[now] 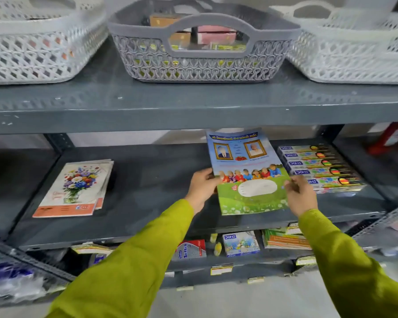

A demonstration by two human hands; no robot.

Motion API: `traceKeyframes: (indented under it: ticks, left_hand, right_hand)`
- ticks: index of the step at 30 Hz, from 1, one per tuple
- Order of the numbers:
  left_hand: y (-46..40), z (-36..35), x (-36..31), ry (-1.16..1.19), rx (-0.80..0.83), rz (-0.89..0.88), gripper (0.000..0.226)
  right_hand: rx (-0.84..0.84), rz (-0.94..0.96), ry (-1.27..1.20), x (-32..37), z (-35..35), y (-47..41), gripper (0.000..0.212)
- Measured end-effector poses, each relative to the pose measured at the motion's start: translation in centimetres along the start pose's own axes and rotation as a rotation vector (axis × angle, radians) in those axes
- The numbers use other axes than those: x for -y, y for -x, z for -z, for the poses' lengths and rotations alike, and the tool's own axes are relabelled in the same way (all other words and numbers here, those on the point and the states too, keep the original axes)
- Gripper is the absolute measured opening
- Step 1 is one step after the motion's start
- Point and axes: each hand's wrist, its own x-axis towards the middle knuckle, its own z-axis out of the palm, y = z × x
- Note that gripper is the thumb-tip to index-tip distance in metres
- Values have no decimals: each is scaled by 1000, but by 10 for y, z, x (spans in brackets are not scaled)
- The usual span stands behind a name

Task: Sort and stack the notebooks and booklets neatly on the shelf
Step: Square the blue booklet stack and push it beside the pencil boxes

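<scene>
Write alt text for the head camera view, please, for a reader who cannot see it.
Both hands, left hand and right hand, hold a blue-and-green booklet by its side edges over the grey middle shelf. A flower-cover notebook stack lies left, pencil boxes right, three baskets above.

both hands (201,188) (300,195) extended forward, fingers (292,183) curled, gripping.

A dark grey metal shelf unit (147,184) carries everything. On its middle board a small stack of flower-cover notebooks (75,188) lies at the left, and a row of DOMS boxes (319,167) at the right. The top board (193,104) bears a grey lattice basket (202,63) between two white baskets (39,51) (354,53). The lower board holds small boxes and booklets (285,239)
</scene>
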Motion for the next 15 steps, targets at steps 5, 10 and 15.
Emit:
traceKeyframes:
  ticks: [5,10,15]
  left_hand:
    - [-32,-42,16,-43,-163,2,27]
    - [-42,-54,24,-150,-209,-31,30]
    - [-54,-47,48,-171,-194,50,37]
  right_hand:
    - [-23,-30,139,-7,21,-29,20]
    - [11,-45,259,-19,21,-44,25]
    - [23,-66,359,-27,9,-53,27]
